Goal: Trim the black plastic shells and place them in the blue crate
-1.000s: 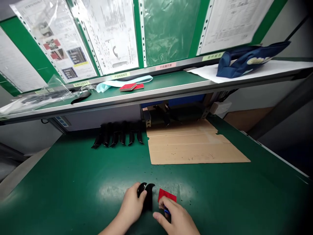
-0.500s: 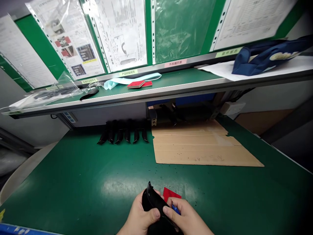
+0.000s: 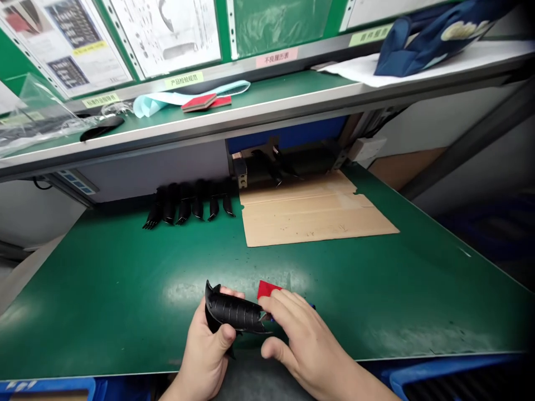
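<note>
My left hand [image 3: 204, 348] is shut around a black ribbed plastic part [image 3: 232, 312], which it holds just above the green mat with the ribbed face up. My right hand [image 3: 305, 345] rests against the part's pointed end, and its fingers hold a thin blue-handled tool [image 3: 312, 306]. Most of that tool is hidden under the fingers, and its small tip shows by the black part. A red pad [image 3: 267, 288] lies on the mat just behind my right fingers, partly covered by them.
Several black parts [image 3: 188, 203] stand in a row at the back of the green bench [image 3: 104, 278], left of a cardboard sheet [image 3: 313, 217]. A shelf [image 3: 251, 106] above holds red pads, a pale blue strip and a navy pouch. Blue crates [image 3: 451, 379] sit below the front edge.
The black part has turned and now shows its ribbed face, held in my left hand. My right hand has moved to its pointed end. The view has tilted downward.
</note>
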The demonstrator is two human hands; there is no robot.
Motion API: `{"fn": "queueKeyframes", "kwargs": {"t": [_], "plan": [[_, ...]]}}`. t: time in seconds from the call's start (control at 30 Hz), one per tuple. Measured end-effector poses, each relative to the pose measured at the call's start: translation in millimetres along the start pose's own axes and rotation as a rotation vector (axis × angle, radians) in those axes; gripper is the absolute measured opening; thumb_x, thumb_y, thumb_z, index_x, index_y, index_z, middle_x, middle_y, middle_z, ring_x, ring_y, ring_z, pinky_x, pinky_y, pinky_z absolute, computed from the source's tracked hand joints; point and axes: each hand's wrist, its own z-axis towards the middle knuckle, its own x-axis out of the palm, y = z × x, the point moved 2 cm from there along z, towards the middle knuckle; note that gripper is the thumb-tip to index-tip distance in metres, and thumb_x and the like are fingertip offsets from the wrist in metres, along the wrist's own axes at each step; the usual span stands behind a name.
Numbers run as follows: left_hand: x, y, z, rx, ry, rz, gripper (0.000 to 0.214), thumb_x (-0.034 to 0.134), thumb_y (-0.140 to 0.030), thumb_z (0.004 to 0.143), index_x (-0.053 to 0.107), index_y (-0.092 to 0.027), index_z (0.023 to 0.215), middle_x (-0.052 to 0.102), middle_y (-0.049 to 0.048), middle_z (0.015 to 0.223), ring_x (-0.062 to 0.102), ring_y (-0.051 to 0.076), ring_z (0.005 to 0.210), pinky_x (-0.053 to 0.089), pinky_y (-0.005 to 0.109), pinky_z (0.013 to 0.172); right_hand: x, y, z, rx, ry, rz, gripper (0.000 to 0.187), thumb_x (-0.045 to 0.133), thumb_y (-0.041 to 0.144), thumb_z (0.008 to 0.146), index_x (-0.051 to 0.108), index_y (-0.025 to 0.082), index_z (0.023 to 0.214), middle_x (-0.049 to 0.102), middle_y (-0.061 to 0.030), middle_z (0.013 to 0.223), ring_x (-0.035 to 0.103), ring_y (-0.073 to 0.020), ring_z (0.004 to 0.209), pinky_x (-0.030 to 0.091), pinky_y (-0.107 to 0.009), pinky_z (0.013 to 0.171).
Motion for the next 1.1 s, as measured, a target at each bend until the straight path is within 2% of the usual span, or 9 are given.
{"fn": "queueKeyframes", "kwargs": {"t": [0.2, 0.37, 0.7, 0.8, 0.93, 1.0, 1.1], "plan": [[2.2, -2.0, -5.7, -0.031, -0.025, -0.036, 0.055, 0.083, -0.039, 0.059, 0.063, -0.022, 0.106, 0.065, 0.0087, 0.106, 0.063, 0.025, 0.099, 0.053, 0.034, 0.085, 4.8, -0.1, 0.0, -0.002, -0.074, -0.190, 0.071, 0.014, 0.073, 0.084, 0.058, 0.018, 0.095, 0.054, -0.0060, 0.084, 0.045, -0.0206, 0.076, 0.032, -0.033, 0.067], [3.3, -2.5, -7.3, -0.026, -0.009, -0.037, 0.051, 0.083, -0.038, 0.059, 0.064, -0.024, 0.104, 0.066, 0.0063, 0.104, 0.063, 0.023, 0.098, 0.053, 0.033, 0.085, 6.6, 0.1, -0.2, -0.021, -0.080, -0.257, 0.067, 0.007, 0.067, 0.089, 0.050, 0.019, 0.073, 0.050, -0.0031, 0.072, 0.039, -0.0173, 0.068, 0.025, -0.031, 0.063], [4.0, 0.0, -7.2, 0.013, 0.021, 0.014, 0.042, 0.083, -0.036, 0.061, 0.067, -0.025, 0.098, 0.067, 0.0053, 0.100, 0.063, 0.023, 0.099, 0.053, 0.031, 0.086, 12.6, -13.9, -0.2, -0.036, 0.074, -0.233, 0.062, 0.011, 0.067, 0.090, 0.047, 0.020, 0.070, 0.054, -0.0007, 0.068, 0.042, -0.0156, 0.062, 0.025, -0.031, 0.061], [3.2, 1.2, -7.2, 0.003, 0.023, 0.008, 0.042, 0.083, -0.036, 0.061, 0.067, -0.025, 0.099, 0.068, 0.0052, 0.100, 0.063, 0.023, 0.099, 0.052, 0.032, 0.087, 10.5, -16.1, 0.2, -0.050, 0.130, -0.140, 0.063, 0.011, 0.068, 0.090, 0.046, 0.020, 0.069, 0.054, -0.0003, 0.067, 0.043, -0.0148, 0.062, 0.027, -0.031, 0.062], [2.3, 3.6, -7.7, -0.059, 0.006, -0.061, 0.045, 0.083, -0.034, 0.061, 0.066, -0.026, 0.102, 0.067, 0.0052, 0.104, 0.063, 0.024, 0.100, 0.052, 0.036, 0.090, 6.5, -12.1, 2.7, -0.009, 0.247, 0.246, 0.061, 0.017, 0.075, 0.084, 0.039, 0.021, 0.066, 0.044, 0.0035, 0.063, 0.041, -0.0120, 0.058, 0.030, -0.026, 0.057], [2.5, 4.9, -8.4, -0.088, -0.012, -0.102, 0.047, 0.084, -0.035, 0.060, 0.065, -0.026, 0.103, 0.067, 0.0054, 0.106, 0.064, 0.025, 0.100, 0.051, 0.039, 0.091, 4.6, -7.5, 4.4, 0.060, 0.199, 0.380, 0.062, 0.021, 0.080, 0.079, 0.040, 0.021, 0.072, 0.043, 0.0035, 0.067, 0.042, -0.0120, 0.061, 0.032, -0.025, 0.057], [2.9, 6.2, -9.2, -0.117, -0.033, -0.122, 0.050, 0.085, -0.035, 0.059, 0.065, -0.026, 0.104, 0.067, 0.0058, 0.107, 0.062, 0.026, 0.102, 0.049, 0.040, 0.093, 3.3, -0.4, 5.7, 0.104, 0.085, 0.340, 0.065, 0.020, 0.081, 0.079, 0.046, 0.021, 0.081, 0.050, 0.0004, 0.076, 0.046, -0.0137, 0.068, 0.037, -0.025, 0.061]]}}
